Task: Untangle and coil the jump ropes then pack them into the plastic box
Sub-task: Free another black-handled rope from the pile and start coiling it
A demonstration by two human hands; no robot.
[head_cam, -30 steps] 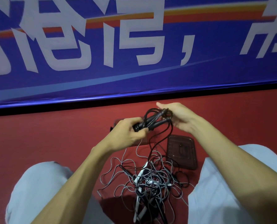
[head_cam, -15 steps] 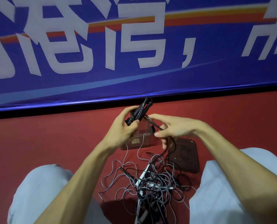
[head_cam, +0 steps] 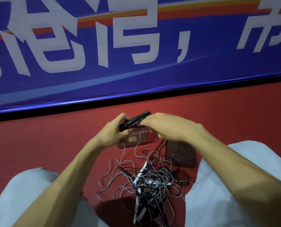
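My left hand [head_cam: 115, 134] grips the lower end of the black jump rope handles [head_cam: 134, 121], which point up and to the right. My right hand [head_cam: 167, 128] is curled over their upper end, with the black cord hanging down from under it. Right below both hands sits the clear plastic box [head_cam: 133, 141] on the red floor, partly hidden by them. A tangled pile of grey, black and white jump ropes [head_cam: 146, 181] lies between my knees.
The box's dark lid [head_cam: 180, 154] lies flat to the right of the box, beside my right knee. A blue banner wall [head_cam: 136, 63] stands just behind the box. My knees [head_cam: 30, 194] flank the pile on both sides.
My right hand has risen from pinching the cord below the handles and now covers their upper end. The handles have tilted lower toward the right. My left hand has kept its grip.
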